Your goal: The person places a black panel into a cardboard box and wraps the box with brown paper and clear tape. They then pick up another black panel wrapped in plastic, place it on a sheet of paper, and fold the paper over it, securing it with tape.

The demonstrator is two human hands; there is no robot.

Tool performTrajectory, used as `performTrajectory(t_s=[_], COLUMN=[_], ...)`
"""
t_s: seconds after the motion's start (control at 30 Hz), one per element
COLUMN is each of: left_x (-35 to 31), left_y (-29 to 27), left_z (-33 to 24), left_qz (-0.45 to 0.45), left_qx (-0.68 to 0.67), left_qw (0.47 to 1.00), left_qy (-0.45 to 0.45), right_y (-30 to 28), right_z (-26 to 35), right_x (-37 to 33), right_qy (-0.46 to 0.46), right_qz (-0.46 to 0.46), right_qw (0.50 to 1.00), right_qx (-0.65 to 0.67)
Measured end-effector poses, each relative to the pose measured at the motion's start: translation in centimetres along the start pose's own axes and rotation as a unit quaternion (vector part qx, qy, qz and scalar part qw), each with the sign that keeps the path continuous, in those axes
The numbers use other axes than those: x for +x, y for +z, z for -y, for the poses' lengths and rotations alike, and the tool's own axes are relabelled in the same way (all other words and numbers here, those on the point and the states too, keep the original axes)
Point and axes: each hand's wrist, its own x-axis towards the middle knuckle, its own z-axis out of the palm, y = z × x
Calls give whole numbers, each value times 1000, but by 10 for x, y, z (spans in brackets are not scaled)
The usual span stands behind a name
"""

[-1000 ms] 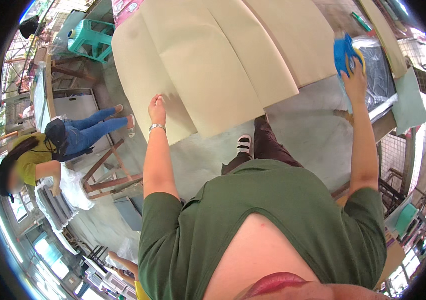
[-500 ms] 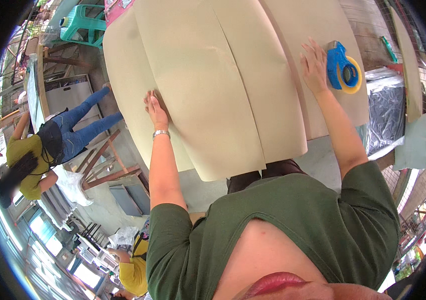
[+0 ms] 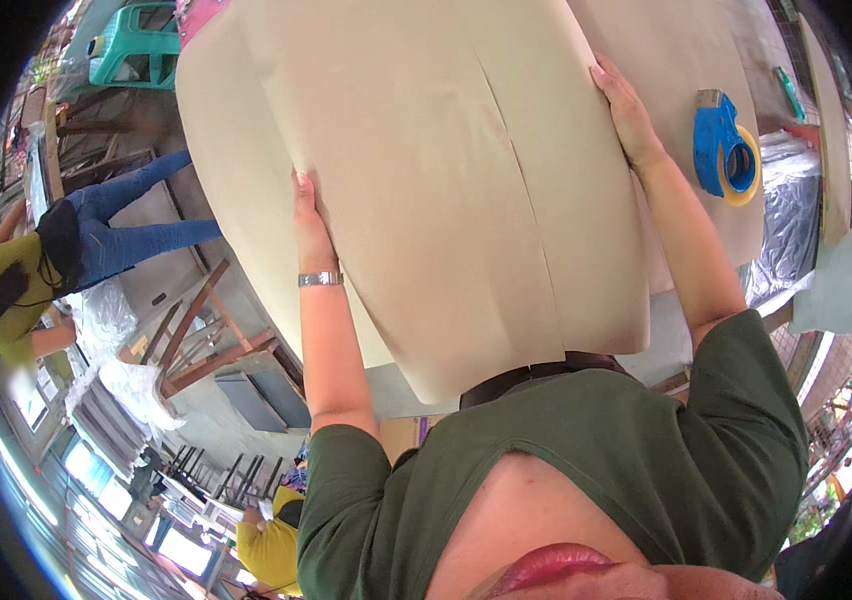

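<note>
A large tan cardboard piece point(image 3: 416, 200) lies in front of me, its two panels meeting along a lengthwise seam; its near end reaches my waist. My left hand point(image 3: 312, 225) is at its left edge, thumb showing and the other fingers mostly hidden. At the opposite edge, my right hand point(image 3: 631, 120) has its fingers along the border. Both hands hold the piece between them. More flat cardboard point(image 3: 236, 170) spreads beneath it. To the right of my right hand, a blue tape dispenser point(image 3: 714, 145) with a yellowish tape roll rests on the lower cardboard.
A plastic-wrapped dark bundle point(image 3: 791, 215) is at the right, and a green cutter-like tool point(image 3: 789, 93) lies farther up. A turquoise stool point(image 3: 136, 45) stands far left. One co-worker point(image 3: 86, 240) is at the left beside a wooden frame point(image 3: 216, 340); another point(image 3: 271, 545) is lower left.
My right hand has moved from beside the tape dispenser to the right edge of the upper cardboard piece. My left hand has turned and closed at its left edge. The view has shifted slightly.
</note>
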Motion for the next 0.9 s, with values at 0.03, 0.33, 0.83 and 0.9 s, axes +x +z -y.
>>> performTrajectory(t_s=[0.03,0.33,0.83,0.9], left_x=[-7,3,-1,-24], left_y=[10,14,50,102], left_z=[-16,3,12,31], left_qz=[21,-45,-42,14], left_qx=[-56,440,697,681], left_qw=[998,887,693,711], left_qy=[-3,130,183,171], right_y=[3,6,139,138], right_z=[5,-45,-12,-22], right_x=[-3,2,47,56], right_qy=[0,-225,-151,-101], right_qz=[14,-71,133,126], right_qw=[1000,822,806,876], right_qx=[4,-519,-557,-455])
